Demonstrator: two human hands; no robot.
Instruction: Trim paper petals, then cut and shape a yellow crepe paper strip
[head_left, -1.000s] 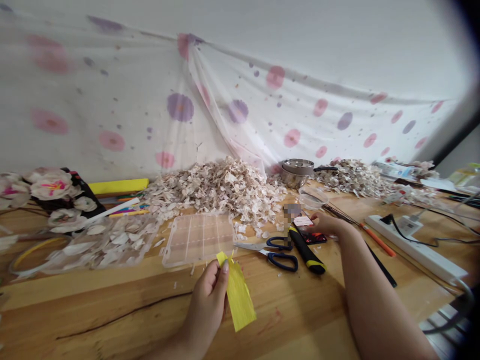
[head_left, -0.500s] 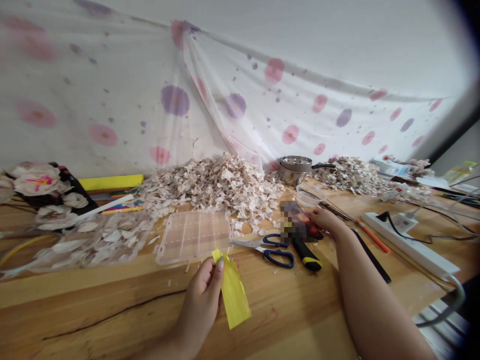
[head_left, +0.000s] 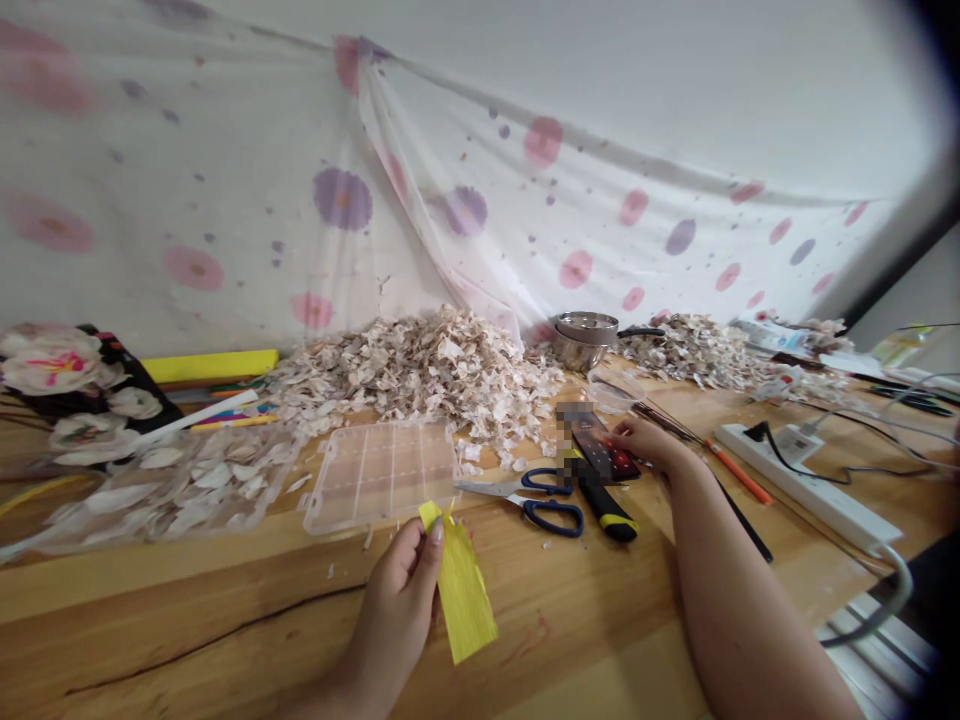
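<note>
Between the thumb and fingers of my left hand (head_left: pixel 409 575) is a strip of yellow crepe paper (head_left: pixel 466 600), hanging down over the wooden table. My right hand (head_left: pixel 651 445) reaches forward with a finger at the lit screen of a phone (head_left: pixel 600 445) lying flat; its other fingers are partly hidden. Part of the phone's left side is blurred out. Against the phone lies a black and yellow handle (head_left: pixel 611 515), its far end blurred. Blue-handled scissors (head_left: pixel 553 500) rest left of it with the blades slightly apart.
A clear divided box (head_left: pixel 382 475) lies behind my left hand. Dried whitish petals fill another box (head_left: pixel 187 490) and form a large heap (head_left: pixel 435 375). A metal pot (head_left: pixel 583 340) stands at the back. A power strip (head_left: pixel 810 485) and an orange-handled tool (head_left: pixel 739 470) lie right.
The phone's display has changed from a coloured picture to a dark screen with reddish marks. The view has shifted slightly. My left hand still holds the yellow paper.
</note>
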